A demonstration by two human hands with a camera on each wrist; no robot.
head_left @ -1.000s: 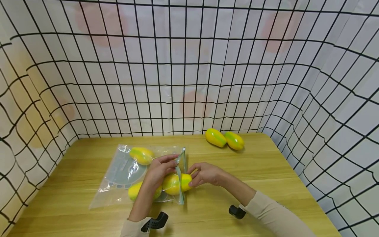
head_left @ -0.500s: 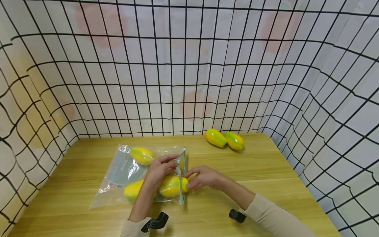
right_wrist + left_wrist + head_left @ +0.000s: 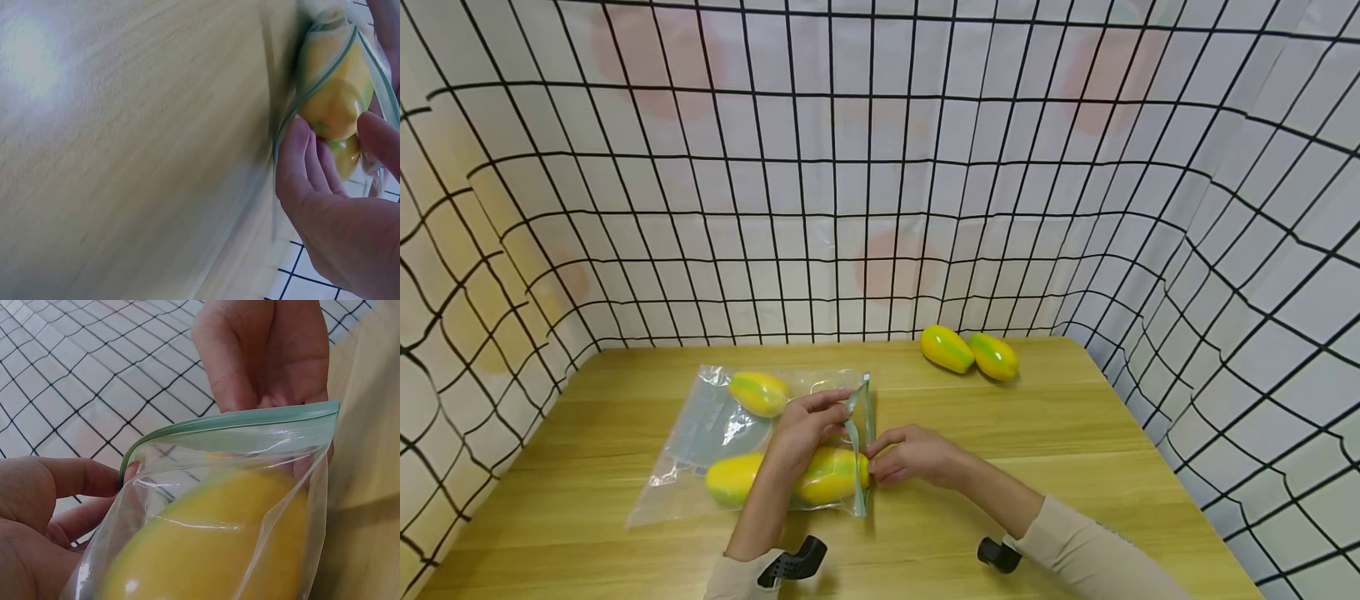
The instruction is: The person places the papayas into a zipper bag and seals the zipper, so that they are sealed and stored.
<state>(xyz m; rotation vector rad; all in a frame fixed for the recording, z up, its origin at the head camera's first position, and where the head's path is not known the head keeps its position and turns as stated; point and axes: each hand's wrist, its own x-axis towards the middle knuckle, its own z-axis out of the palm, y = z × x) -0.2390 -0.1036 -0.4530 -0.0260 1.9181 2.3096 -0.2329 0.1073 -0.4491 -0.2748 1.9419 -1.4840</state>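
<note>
A clear zip bag with a green-edged mouth lies on the table, its mouth facing right. My left hand pinches the upper part of that mouth, holding the green zip strip apart. Just inside the opening is a yellow-green papaya, large behind the clear film in the left wrist view. Thumb and fingertips of my right hand hold its outer end, right at the bag's mouth. Deeper in the bag lie a second papaya, partly behind my left forearm, and a third papaya toward the back.
Two more papayas, a left one and a right one, lie side by side at the table's back edge. A black grid net over pale cloth encloses the wooden table at the back and sides.
The papaya at the mouth has slid left into the bag with my right hand following. It has shifted the second papaya farther left. My left hand has stayed put.
</note>
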